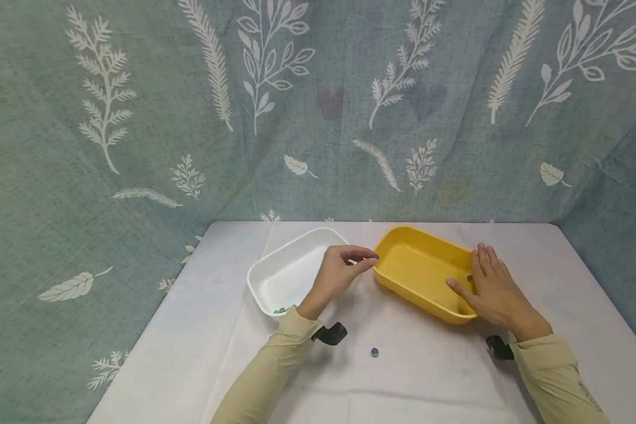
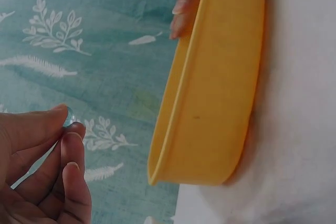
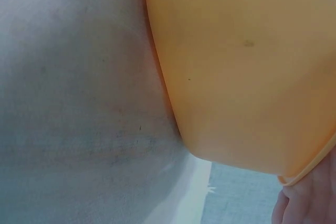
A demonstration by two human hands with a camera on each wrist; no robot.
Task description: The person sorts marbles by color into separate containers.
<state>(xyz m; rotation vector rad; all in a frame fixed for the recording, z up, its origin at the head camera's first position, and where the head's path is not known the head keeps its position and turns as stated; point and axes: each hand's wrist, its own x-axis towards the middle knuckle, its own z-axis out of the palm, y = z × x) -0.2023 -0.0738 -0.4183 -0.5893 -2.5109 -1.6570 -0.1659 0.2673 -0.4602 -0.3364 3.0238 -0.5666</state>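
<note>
My left hand [image 1: 335, 272] pinches a small clear glass marble [image 2: 69, 117] between thumb and fingertips, beside the left rim of a yellow tray [image 1: 403, 287]. On the tray's right rim rests my right hand [image 1: 492, 291], its fingers straight and the thumb reaching over the inside. A dark marble [image 1: 470, 278] shows in the tray, close to that hand. Left of the left hand stands a white tray [image 1: 265, 259], with a few green marbles [image 1: 280, 310] in its near corner. Part of the white tray is hidden behind the left hand and forearm.
A blue marble [image 1: 374, 352] lies on the white cloth-covered table [image 1: 403, 377], nearer than both trays. Behind the table hangs a green curtain [image 1: 318, 176] with white leaf patterns. Black wrist mounts [image 1: 333, 334] stick out beneath both sleeves.
</note>
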